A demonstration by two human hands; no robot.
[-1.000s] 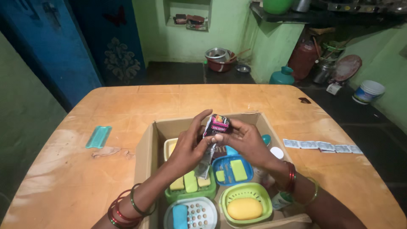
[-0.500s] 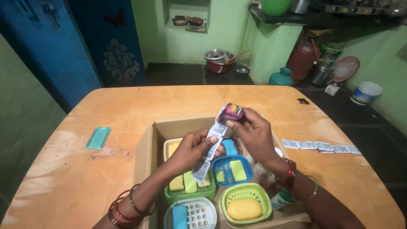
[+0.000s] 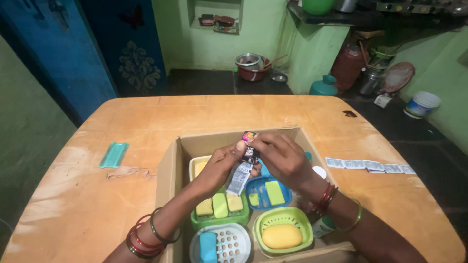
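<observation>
- Our left hand point(image 3: 219, 168) and right hand point(image 3: 279, 157) both pinch a sachet strip point(image 3: 243, 160) above the box point(image 3: 168, 170).
- Soap trays point(image 3: 219, 207) lie under it.
- A comb point(image 3: 113, 155) lies on the bench point(image 3: 146, 117) at 9 o'clock.

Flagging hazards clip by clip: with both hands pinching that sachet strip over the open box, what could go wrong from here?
1. The left hand and right hand grip the sachet strip only at its top; its loose tail could tear off or slip and drop among the soap dishes below.
2. If a sachet bursts, its contents might spill onto the soap bars in the green dish.
3. The cardboard box is crowded, so dropped pieces may be hard to retrieve.
</observation>
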